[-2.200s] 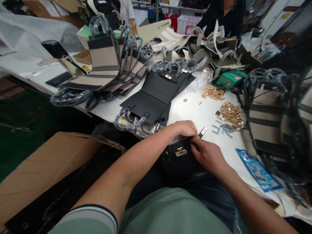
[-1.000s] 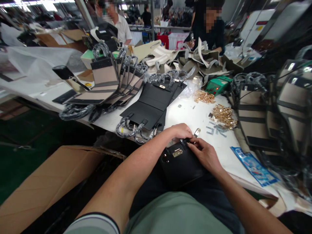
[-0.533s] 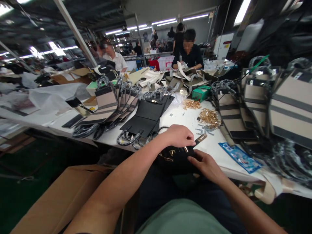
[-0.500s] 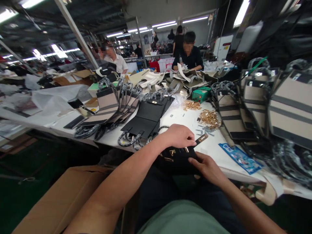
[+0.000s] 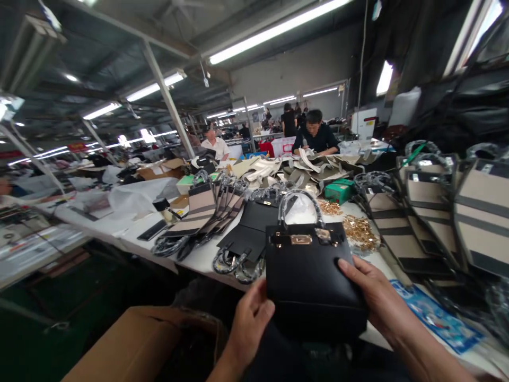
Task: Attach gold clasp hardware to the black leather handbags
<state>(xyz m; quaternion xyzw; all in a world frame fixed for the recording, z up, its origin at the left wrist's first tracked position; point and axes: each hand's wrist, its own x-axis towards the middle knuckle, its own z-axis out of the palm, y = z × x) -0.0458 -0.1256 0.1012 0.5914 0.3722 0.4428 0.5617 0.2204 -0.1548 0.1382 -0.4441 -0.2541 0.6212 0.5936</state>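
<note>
A black handbag (image 5: 310,276) stands upright in front of me, its front panel facing me. Gold hardware (image 5: 301,240) runs along its top edge, and its arched handle (image 5: 301,204) is wrapped in clear plastic. My right hand (image 5: 368,281) grips the bag's right side, thumb on the front and the other fingers mostly hidden behind. At the lower left edge, my left hand (image 5: 252,313) is closed on the bag's side with its fingers bent. Behind the bag, flat black bag pieces (image 5: 246,228) with plastic-wrapped handles lie on the white table (image 5: 199,262).
Gold metal fittings (image 5: 360,232) lie in a pile beyond the bag, near a green box (image 5: 339,191). Striped beige-and-black bag panels (image 5: 425,201) stand at right, by a blue packet (image 5: 437,315). A cardboard box (image 5: 147,339) sits lower left. A co-worker (image 5: 316,135) sits across the table.
The bag has been raised and turned so that its front faces me. My left hand has left the top hardware for the bag's left side. The camera view has tilted up.
</note>
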